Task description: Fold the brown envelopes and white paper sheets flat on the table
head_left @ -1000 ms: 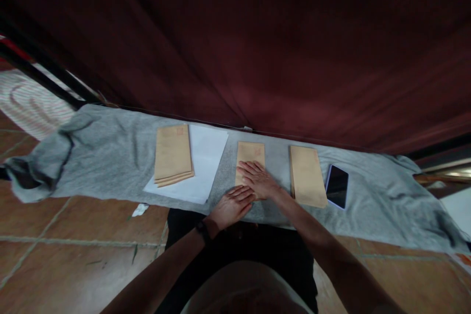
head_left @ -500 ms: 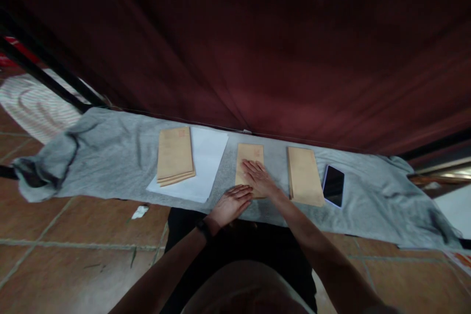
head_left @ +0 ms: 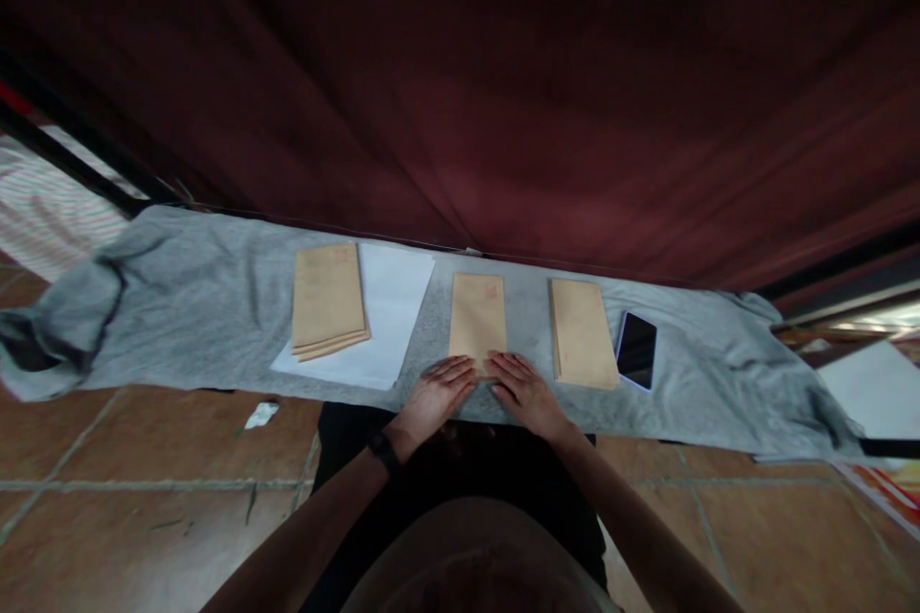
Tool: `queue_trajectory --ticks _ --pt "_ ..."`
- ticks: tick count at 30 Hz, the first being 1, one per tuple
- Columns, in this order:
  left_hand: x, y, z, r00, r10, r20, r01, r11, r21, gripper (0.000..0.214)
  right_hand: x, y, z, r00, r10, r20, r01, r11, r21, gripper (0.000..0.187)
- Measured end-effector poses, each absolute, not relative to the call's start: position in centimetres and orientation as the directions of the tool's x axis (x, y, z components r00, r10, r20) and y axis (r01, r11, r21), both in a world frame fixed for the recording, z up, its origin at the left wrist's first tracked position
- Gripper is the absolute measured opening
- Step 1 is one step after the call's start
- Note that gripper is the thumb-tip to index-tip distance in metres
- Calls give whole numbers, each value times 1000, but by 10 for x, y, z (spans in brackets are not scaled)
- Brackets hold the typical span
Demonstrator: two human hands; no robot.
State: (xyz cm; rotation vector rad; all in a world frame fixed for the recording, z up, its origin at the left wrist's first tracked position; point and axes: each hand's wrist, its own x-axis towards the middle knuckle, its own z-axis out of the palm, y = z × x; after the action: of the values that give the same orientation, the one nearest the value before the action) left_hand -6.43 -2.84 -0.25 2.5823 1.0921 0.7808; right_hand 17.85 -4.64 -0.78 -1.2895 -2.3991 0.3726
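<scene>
Two stacks of envelopes point(head_left: 329, 295) and one phone point(head_left: 636, 351) are here. One middle envelope point(head_left: 477, 316) lies between the stacks; left hand point(head_left: 435, 395) and right hand point(head_left: 528, 393), flat, fingers slightly spread, touch its near corners.

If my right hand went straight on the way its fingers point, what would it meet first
The rectangular brown paper envelope in the middle; your right hand appears to rest on its near end. Beyond, the line seems to cross grey cloth toward flat white paper.
</scene>
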Motion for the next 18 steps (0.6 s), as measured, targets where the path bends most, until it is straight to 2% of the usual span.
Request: queue_trajectory --ticks 9,14,18 --pt "-63 -30 8 516 777 359 662 -628 408 30 176 -51 -10 -435 854 287 732 520 -440 37" --pt "-26 -17 13 600 762 244 673 -645 362 44 177 -52 -16 -412 841 352 720 536 -441 34" --pt "-11 -16 6 628 753 196 687 -655 313 60 178 -53 -20 -386 854 348 736 513 -442 37"
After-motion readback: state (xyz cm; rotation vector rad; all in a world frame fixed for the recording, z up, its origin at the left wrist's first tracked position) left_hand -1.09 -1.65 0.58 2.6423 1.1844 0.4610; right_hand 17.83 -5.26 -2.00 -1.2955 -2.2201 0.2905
